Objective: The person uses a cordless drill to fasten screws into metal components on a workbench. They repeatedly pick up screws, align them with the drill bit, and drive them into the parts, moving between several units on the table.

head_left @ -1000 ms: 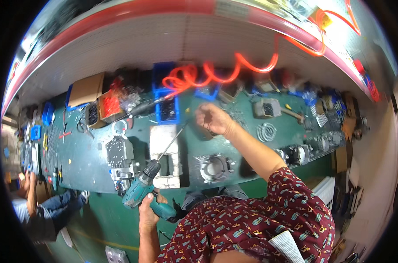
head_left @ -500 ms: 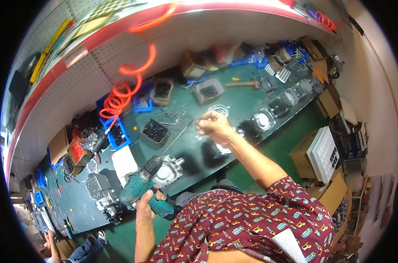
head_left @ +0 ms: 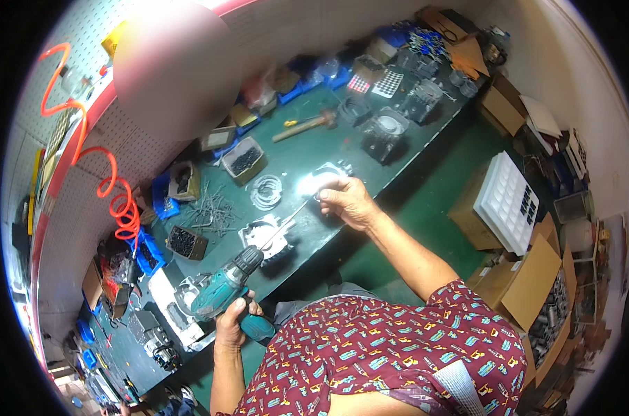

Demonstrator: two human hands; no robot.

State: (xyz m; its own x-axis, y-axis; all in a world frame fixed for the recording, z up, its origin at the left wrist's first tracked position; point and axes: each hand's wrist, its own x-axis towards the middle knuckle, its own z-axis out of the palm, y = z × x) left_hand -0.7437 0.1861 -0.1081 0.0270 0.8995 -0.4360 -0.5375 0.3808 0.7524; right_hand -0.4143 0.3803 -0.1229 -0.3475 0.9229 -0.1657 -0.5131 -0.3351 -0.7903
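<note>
My left hand grips the handle of a teal cordless drill held over the near edge of the green workbench. A long thin bit runs from the drill's chuck up to my right hand. My right hand pinches the far tip of that bit, above a grey metal casting lying on the bench. A flat gasket ring lies just behind the casting.
Small bins of dark screws, a pile of loose nails, a hammer and more grey castings sit on the bench. An orange coiled air hose hangs at left. Cardboard boxes and a white tray stand at right.
The view has swung to the right along the bench. My right hand has come to the tip of the drill bit, and the drill stays in my left hand.
</note>
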